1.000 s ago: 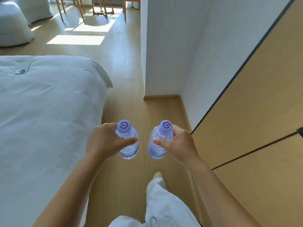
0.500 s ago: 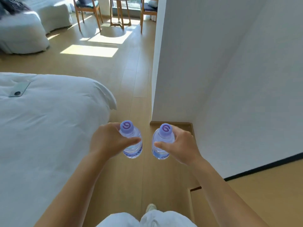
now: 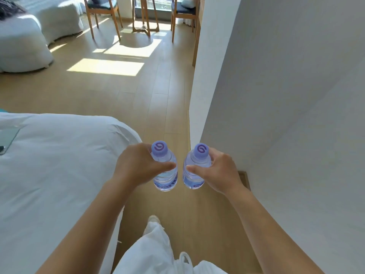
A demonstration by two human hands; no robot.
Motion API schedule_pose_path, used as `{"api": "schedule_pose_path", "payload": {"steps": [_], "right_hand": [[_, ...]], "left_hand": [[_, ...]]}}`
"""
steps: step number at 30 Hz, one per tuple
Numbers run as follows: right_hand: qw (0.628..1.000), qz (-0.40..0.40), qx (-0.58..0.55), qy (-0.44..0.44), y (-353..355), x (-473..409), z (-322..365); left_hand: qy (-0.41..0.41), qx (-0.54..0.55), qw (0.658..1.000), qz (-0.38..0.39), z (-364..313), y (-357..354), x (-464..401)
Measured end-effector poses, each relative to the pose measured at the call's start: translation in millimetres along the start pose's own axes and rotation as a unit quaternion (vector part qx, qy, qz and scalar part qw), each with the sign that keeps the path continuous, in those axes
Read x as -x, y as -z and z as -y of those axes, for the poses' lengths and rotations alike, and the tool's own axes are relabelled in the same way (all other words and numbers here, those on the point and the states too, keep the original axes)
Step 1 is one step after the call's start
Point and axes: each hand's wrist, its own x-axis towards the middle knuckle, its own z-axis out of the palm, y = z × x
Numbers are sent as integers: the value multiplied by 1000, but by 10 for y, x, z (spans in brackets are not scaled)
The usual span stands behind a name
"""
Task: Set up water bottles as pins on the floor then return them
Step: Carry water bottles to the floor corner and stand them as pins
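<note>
We hold two water bottles in the air above the wooden floor (image 3: 158,107), one in each of our hands. The left hand (image 3: 136,167) wraps around the left bottle (image 3: 165,171), fingers curled behind its shoulder and thumb laid across the front. The right hand (image 3: 219,171) grips the right bottle (image 3: 194,173) in the same way, thumb pointing inward. Both bottles stand upright, close beside each other but apart, each closed with a purple cap bearing a swirl mark. They hang over the strip of floor between the bed (image 3: 49,165), at our left, and the white wall (image 3: 276,115), at our right. A phone (image 3: 6,139) lies near the bed's left edge. Below the bottles we see our white trousers (image 3: 154,252) and one light shoe (image 3: 153,218) on the floor. At the far end of the floor stand two wooden chairs (image 3: 102,14) and a small round table (image 3: 145,12), with sunlit patches in front of them. A second bed (image 3: 21,42) sits at the far left.
</note>
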Motion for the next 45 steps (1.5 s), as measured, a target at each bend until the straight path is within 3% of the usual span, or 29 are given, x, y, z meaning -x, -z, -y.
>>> {"api": "schedule_pose_path", "payload": {"steps": [8,19,34,45], "right_hand": [[999,-37,-14,-26,-324,-1348,436],[998,-58,3,-17,-540,-3240,494],[995,-92,-20,-44,-46,-6156,314],[983,-148,-27,-103,41,-7975,220]], "left_hand": [[-39,-12,999,31,349,578,-1457],[-43,-24,998,46,736,747,-3283],[-33,-15,998,46,436,773,-6488],[-72,13,992,104,463,736,-8628]]}}
